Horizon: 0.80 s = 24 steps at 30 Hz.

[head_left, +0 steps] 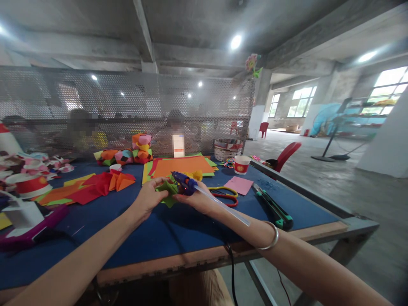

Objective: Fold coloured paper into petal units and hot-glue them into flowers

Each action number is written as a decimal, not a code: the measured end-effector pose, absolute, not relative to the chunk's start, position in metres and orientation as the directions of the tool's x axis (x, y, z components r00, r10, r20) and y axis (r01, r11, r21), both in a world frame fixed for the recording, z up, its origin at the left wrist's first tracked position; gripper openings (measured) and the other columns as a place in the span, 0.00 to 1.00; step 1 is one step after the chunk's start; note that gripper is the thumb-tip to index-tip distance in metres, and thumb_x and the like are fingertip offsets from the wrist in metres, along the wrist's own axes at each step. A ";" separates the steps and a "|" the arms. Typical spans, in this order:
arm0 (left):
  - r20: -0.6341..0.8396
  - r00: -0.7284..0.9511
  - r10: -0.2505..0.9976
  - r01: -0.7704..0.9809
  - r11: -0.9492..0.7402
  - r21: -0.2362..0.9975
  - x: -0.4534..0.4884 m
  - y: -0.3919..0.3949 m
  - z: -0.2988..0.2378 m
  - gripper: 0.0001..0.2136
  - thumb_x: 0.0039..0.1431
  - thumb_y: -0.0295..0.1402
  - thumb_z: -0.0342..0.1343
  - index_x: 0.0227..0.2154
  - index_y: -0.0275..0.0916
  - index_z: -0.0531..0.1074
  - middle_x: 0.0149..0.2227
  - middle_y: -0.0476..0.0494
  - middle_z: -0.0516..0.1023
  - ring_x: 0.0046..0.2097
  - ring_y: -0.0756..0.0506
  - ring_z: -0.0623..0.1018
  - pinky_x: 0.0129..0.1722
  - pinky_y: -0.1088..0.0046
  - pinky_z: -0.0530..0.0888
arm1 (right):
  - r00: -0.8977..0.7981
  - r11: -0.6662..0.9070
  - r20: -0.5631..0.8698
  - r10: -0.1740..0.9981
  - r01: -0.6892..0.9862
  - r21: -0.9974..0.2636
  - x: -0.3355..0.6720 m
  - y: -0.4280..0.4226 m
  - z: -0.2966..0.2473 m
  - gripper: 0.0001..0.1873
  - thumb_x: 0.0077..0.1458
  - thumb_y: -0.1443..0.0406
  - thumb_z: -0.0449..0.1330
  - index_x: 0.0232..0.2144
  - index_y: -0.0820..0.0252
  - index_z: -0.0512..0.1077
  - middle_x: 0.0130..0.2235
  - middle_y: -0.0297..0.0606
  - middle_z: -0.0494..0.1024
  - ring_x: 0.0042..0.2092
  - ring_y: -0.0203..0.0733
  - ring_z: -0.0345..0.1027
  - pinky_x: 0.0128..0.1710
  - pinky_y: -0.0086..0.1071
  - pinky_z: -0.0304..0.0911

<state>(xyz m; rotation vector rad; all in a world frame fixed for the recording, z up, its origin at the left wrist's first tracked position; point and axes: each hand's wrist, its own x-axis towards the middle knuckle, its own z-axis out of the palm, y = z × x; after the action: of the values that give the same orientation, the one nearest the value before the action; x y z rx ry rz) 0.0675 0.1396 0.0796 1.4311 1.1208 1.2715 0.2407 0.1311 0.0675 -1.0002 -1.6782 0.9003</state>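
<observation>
My left hand [149, 196] pinches a folded piece of green paper [170, 195] above the blue tabletop. In my right hand [199, 199] is a blue glue gun [187, 183], its dark nozzle pointing left over the green paper. A long clear glue stick [226, 207] sticks out of the gun's back and runs along my right forearm. Right of my right hand lie scissors [231, 197] with red and yellow handles. Behind both hands is a stack of coloured paper [181, 166], orange on top. Something yellow [195, 175] shows just behind the gun.
A green and black utility knife [274, 208] and pink paper [239, 185] lie at right, near a paper cup [242, 165] and a woven basket [228, 149]. Folded red and orange papers [95, 187] and a purple power strip [35, 229] are left. A perforated metal screen [127, 106] rises behind.
</observation>
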 end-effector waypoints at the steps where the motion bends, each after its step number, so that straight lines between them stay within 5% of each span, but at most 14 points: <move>1: 0.183 0.063 0.981 0.051 -0.186 0.981 0.068 0.139 0.080 0.17 0.29 0.27 0.60 0.30 0.38 0.76 0.28 0.51 0.81 0.31 0.46 0.78 0.32 0.73 0.73 | -0.205 0.385 0.344 0.916 0.209 -0.899 0.241 0.130 0.068 0.12 0.42 0.63 0.70 0.27 0.58 0.71 0.29 0.31 0.74 0.32 0.39 0.67 0.34 0.32 0.64; 9: 0.096 0.199 0.975 0.028 -0.104 0.994 0.073 0.139 0.077 0.10 0.29 0.28 0.60 0.23 0.36 0.76 0.23 0.50 0.79 0.27 0.48 0.75 0.28 0.75 0.69 | -0.020 0.341 0.354 0.935 0.321 -0.884 0.243 0.141 0.063 0.07 0.41 0.66 0.66 0.27 0.59 0.73 0.25 0.29 0.73 0.29 0.37 0.66 0.31 0.31 0.59; 17: 0.091 0.262 0.961 0.099 -0.120 0.988 0.074 0.137 0.078 0.09 0.29 0.27 0.59 0.21 0.38 0.76 0.21 0.52 0.78 0.26 0.49 0.73 0.27 0.77 0.65 | -0.073 0.336 0.332 0.941 0.335 -0.880 0.246 0.143 0.062 0.06 0.40 0.66 0.65 0.26 0.60 0.74 0.25 0.29 0.74 0.29 0.37 0.65 0.31 0.31 0.58; 24: 0.149 0.221 0.964 0.059 -0.166 0.984 0.073 0.138 0.079 0.14 0.30 0.36 0.70 0.24 0.38 0.78 0.25 0.50 0.80 0.30 0.48 0.75 0.33 0.74 0.69 | -0.092 0.344 0.333 0.938 0.361 -0.867 0.249 0.144 0.061 0.05 0.40 0.66 0.64 0.25 0.59 0.74 0.24 0.30 0.74 0.29 0.38 0.66 0.30 0.31 0.57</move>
<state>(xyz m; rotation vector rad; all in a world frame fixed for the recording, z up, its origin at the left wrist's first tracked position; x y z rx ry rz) 0.0733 0.1378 0.0795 1.4777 1.0212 1.1206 0.2490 0.1443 0.0611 -1.1847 -1.6471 0.7540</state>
